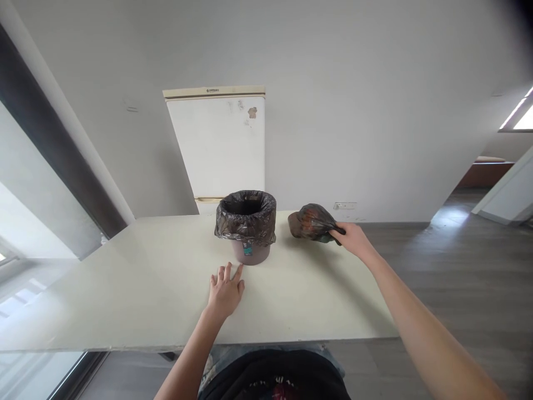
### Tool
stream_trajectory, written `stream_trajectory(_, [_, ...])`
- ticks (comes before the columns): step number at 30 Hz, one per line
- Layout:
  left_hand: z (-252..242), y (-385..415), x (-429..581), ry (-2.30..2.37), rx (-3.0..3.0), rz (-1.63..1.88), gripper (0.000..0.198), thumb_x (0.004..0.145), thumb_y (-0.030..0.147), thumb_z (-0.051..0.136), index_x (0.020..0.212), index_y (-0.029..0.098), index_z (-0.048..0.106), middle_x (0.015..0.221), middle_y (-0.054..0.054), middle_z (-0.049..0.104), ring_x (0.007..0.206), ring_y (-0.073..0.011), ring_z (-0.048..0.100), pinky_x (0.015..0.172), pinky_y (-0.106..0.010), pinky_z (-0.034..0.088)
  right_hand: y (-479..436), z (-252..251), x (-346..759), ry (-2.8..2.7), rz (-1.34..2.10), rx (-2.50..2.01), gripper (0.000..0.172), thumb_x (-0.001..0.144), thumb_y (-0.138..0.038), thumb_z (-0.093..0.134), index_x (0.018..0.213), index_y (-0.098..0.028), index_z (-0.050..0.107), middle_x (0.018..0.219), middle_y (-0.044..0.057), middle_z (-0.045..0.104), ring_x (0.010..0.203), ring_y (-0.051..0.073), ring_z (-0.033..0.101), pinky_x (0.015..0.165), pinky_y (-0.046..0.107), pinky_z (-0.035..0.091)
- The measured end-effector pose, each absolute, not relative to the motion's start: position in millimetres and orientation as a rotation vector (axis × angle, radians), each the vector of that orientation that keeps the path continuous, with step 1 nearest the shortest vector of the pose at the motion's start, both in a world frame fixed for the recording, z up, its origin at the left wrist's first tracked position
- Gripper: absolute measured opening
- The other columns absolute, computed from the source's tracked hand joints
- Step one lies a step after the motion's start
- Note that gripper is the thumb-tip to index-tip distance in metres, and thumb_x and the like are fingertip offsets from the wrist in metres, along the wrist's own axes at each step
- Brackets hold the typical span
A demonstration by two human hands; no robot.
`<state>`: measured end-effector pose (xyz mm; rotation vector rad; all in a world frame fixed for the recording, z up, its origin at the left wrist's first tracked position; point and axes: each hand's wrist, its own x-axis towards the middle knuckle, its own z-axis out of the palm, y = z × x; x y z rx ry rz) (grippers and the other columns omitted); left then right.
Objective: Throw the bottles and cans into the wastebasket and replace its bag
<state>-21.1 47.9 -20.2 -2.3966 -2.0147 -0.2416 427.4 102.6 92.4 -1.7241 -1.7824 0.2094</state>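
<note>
A mauve trash can (257, 255) stands upright on the table, lined with a dark plastic trash bag (266, 225) folded over its rim. My left hand (227, 290) rests on the tabletop just in front of the can, fingers spread, the index fingertip close to its base. My right hand (352, 238) is closed around the gathered neck of a filled dark garbage bag (312, 222), to the right of the can. Orange and green contents show faintly through the thin plastic. Whether this bag touches the table is hard to tell.
The pale table (137, 289) ends at a front edge near my body and a right edge above the wooden floor (449, 289). Behind it stand a white refrigerator (220, 144) and a grey wall (353, 111) with a power socket (345, 205).
</note>
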Motion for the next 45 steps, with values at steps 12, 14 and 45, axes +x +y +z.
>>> stream_trajectory(12, [67.2,21.5,23.2,-2.195,-2.262,-1.176,0.045,0.108,0.028,0.033,0.14,0.019,0.062,0.116,-0.016,0.076,0.1,-0.0296,0.073,0.083,-0.04,0.056,-5.3,195.2,336.8,-1.811,0.023,-1.319,0.022,0.09,-0.016,0.052,0.097,-0.023,0.072,0.098,0.005,0.075,0.088,0.022,0.07,0.078,0.033,0.053])
stream_trajectory(14, [89.7,3.1,29.4,-2.028,-2.283,-1.556,0.038,0.109,0.037,0.037,0.126,0.024,0.069,0.114,-0.012,0.078,0.099,-0.0272,0.073,0.081,-0.037,0.055,-19.0,201.6,322.4,-1.938,0.123,-1.273,0.028,0.09,-0.01,0.048,0.097,-0.023,0.072,0.1,0.005,0.074,0.089,0.021,0.069,0.079,0.033,0.052])
stream_trajectory(45, [107.5,-4.8,63.9,-1.644,-2.097,-2.352,0.017,0.109,0.033,0.046,0.102,0.023,0.057,0.09,-0.002,0.061,0.081,-0.0173,0.06,0.077,-0.028,0.049,-11.9,142.7,227.4,-1.866,0.271,-1.083,0.035,0.091,-0.018,0.073,0.124,-0.028,0.063,0.119,0.006,0.07,0.107,0.026,0.062,0.094,0.043,0.055])
